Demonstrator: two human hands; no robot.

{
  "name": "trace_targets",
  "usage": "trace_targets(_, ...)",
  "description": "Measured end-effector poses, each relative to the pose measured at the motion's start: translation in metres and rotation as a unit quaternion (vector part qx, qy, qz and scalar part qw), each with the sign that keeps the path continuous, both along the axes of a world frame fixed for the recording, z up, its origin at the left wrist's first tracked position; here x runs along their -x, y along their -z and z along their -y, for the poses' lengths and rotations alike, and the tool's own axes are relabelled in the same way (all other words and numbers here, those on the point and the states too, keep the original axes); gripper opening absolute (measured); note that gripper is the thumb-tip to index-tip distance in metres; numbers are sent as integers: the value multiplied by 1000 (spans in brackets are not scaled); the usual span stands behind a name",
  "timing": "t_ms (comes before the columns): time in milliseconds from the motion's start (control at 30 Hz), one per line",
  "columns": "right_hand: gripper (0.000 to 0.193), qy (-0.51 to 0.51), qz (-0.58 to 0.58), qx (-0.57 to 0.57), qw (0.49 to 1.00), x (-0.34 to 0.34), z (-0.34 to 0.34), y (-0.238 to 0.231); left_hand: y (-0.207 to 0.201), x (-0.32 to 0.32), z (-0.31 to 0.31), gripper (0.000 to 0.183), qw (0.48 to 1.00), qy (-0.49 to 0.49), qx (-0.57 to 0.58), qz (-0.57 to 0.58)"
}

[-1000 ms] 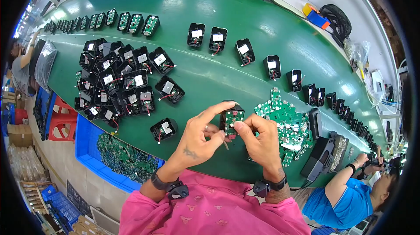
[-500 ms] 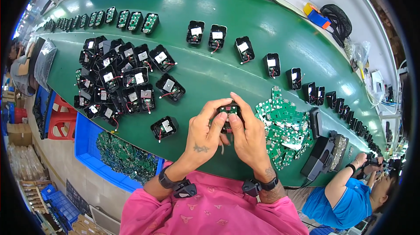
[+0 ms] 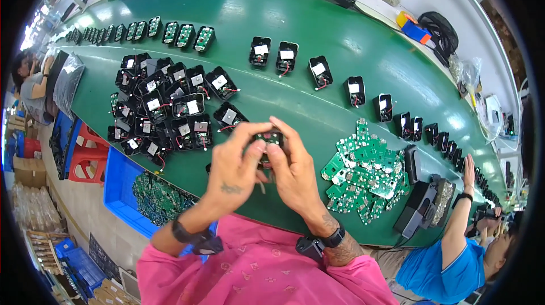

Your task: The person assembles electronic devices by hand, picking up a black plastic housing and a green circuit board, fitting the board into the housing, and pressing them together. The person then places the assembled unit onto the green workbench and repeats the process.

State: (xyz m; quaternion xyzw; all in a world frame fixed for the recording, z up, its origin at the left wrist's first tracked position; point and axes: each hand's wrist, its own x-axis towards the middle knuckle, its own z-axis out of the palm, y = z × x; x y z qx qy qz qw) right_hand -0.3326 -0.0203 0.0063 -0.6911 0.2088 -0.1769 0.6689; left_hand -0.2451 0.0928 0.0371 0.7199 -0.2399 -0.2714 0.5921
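Over the table edge in front of me, my left hand (image 3: 234, 163) and my right hand (image 3: 292, 171) close from both sides around a small black plastic housing with a green circuit board (image 3: 269, 136) in it. Both thumbs press down on the board, side by side, while the fingers wrap the housing's sides. Much of the housing is hidden by the hands. To the right of them lies a loose heap of green circuit boards (image 3: 369, 171). At the left is a pile of open black housings (image 3: 154, 106), many showing a white or grey block and red wires.
Housings with boards (image 3: 185, 35) line the back left; open housings (image 3: 319, 72) run along the back to the right. A blue bin of boards (image 3: 116, 191) stands below the table's left edge. A black device (image 3: 413, 205) sits right, near a co-worker in blue (image 3: 443, 268).
Both hands have shifted left with the housing, and the view has turned slightly. My thumbs stay on the board. The co-worker's arm at the right now reaches forward along the row.
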Motion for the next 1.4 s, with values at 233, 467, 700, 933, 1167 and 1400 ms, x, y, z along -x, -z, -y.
trace_targets(233,34,-11,-42,152,987,39,37,3,-32,-135,11,30,991,19,-22,-134)
trace_targets(467,22,142,-60,52,987,90,61,14,-48,-110,20,33,926,205,176,-263)
trace_targets(700,49,85,23,195,977,55,34,-18,-57,-47,24,51,892,196,115,392)
trace_targets(933,69,52,262,386,883,28,36,-41,-52,-27,26,60,832,209,133,497)
trace_targets(1167,32,50,88,120,988,20,37,-48,-50,-20,35,31,981,191,-36,-16)
trace_targets(1400,28,1,-39,-189,981,0,59,-36,-41,-47,53,31,926,193,-146,-288)
